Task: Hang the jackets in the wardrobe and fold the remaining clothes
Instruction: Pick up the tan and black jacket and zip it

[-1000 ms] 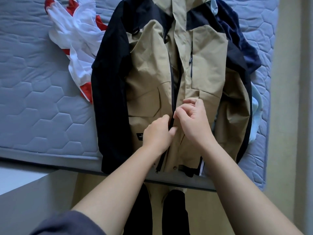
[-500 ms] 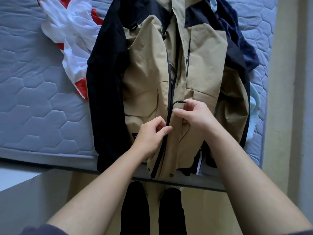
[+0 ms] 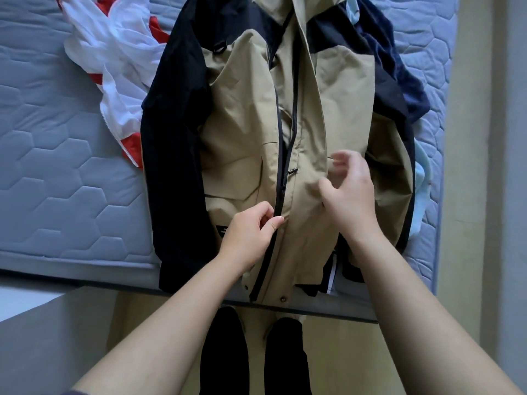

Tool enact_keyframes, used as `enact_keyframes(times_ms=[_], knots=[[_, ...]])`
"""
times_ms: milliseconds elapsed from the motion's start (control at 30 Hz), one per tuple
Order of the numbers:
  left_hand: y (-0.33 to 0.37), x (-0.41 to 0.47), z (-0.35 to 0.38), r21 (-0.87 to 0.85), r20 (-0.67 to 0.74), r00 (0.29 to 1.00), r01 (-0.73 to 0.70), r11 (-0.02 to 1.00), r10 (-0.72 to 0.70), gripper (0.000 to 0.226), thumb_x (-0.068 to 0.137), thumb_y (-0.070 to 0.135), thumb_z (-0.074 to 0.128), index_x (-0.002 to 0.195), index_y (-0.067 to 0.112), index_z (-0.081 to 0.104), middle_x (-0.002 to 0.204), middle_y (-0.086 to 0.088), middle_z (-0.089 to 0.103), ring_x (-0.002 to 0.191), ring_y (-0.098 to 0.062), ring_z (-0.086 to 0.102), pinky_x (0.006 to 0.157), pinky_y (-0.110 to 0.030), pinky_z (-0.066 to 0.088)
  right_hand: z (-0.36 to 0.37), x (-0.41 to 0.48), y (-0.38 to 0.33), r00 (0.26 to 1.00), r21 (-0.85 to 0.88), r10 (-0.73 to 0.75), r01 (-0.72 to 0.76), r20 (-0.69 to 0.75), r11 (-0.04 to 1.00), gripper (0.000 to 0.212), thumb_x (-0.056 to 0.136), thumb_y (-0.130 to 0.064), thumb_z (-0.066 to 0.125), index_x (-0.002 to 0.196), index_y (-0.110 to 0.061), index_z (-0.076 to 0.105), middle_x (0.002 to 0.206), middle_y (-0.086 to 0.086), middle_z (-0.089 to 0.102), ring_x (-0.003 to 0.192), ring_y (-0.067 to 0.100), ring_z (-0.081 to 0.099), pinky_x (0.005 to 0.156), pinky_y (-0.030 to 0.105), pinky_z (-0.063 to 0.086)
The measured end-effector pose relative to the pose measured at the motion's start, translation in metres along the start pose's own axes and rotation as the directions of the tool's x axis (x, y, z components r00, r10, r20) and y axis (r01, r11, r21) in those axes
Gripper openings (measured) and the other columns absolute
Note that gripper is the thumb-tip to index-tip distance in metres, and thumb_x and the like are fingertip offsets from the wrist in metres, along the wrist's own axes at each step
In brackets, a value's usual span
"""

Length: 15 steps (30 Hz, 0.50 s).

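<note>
The tan-and-black jacket lay front-up on the grey mattress, hem at the near edge, the left hand pinching its front beside the zipper while the right hand hovered loose-fingered, grasping nothing, over the right panel, a white-and-red garment lying far left.

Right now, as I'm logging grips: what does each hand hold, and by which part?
The left hand pinches the tan-and-black fabric jacket by its lower zipper edge; the right hand holds nothing.
</note>
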<state>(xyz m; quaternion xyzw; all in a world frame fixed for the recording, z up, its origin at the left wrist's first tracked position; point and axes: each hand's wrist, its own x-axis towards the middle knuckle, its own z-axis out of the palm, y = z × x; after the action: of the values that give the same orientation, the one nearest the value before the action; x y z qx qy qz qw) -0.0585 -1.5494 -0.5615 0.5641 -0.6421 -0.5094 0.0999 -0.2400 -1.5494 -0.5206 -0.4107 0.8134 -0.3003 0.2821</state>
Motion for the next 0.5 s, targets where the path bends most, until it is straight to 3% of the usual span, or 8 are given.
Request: enact_keyframes(times_ms=[67,100,233,367,500], knots=[[0.0,-0.001,-0.002,0.041,-0.008,1.0,-0.02,0.999,0.02,0.032,0.091,0.034,0.059,0.067,0.024,0.041,0.055,0.008,0.041,0.056,-0.013,0.039,0.057,-0.032,0.038,0.005,0.005,-0.01,0.963,-0.059,-0.259,0.264,0.082,0.963,0.04,0.083,-0.006,0.059,0.12,-0.02,0.058,0.119,-0.008,0.058,0.11,0.014,0.052,0.094,0.029,0.041],[0.0,-0.001,-0.003,0.06,-0.007,1.0,-0.029,0.998,0.03,0.031,0.091,0.034,0.059,0.068,0.024,0.041,0.056,0.008,0.042,0.057,-0.013,0.04,0.057,-0.032,0.039,0.009,0.008,-0.013,0.934,-0.141,-0.313,0.338,0.174,0.93,0.04,0.085,-0.007,0.058,0.122,-0.022,0.059,0.123,-0.009,0.059,0.115,0.016,0.051,0.096,0.033,0.038],[0.002,0.0,-0.005,0.118,0.002,0.999,-0.053,0.992,0.053,0.028,0.091,0.036,0.058,0.071,0.023,0.044,0.058,0.007,0.046,0.061,-0.017,0.045,0.06,-0.035,0.042,0.017,0.02,-0.008,0.813,-0.512,-0.356,0.571,0.46,0.642,0.029,0.092,-0.022,0.056,0.121,-0.028,0.06,0.124,-0.009,0.059,0.116,0.02,0.046,0.09,0.035,0.026],[0.002,0.0,-0.004,0.145,0.014,0.998,-0.055,0.988,0.054,0.029,0.092,0.035,0.058,0.069,0.026,0.042,0.06,0.007,0.048,0.062,-0.016,0.047,0.061,-0.035,0.042,0.014,0.037,-0.009,0.688,-0.519,-0.464,0.726,0.559,0.451,0.022,0.096,-0.029,0.05,0.102,-0.024,0.07,0.1,-0.002,0.062,0.102,0.023,0.052,0.084,0.034,0.027],[0.0,0.001,-0.002,0.202,0.028,0.998,-0.059,0.978,0.054,0.027,0.093,0.035,0.056,0.072,0.021,0.045,0.061,0.005,0.048,0.062,-0.015,0.047,0.055,-0.032,0.036,0.005,0.051,-0.012,0.504,-0.435,-0.39,0.863,0.77,0.257,0.017,0.097,-0.024,0.047,0.103,-0.025,0.062,0.099,-0.007,0.061,0.097,0.017,0.06,0.075,0.026,0.025]])
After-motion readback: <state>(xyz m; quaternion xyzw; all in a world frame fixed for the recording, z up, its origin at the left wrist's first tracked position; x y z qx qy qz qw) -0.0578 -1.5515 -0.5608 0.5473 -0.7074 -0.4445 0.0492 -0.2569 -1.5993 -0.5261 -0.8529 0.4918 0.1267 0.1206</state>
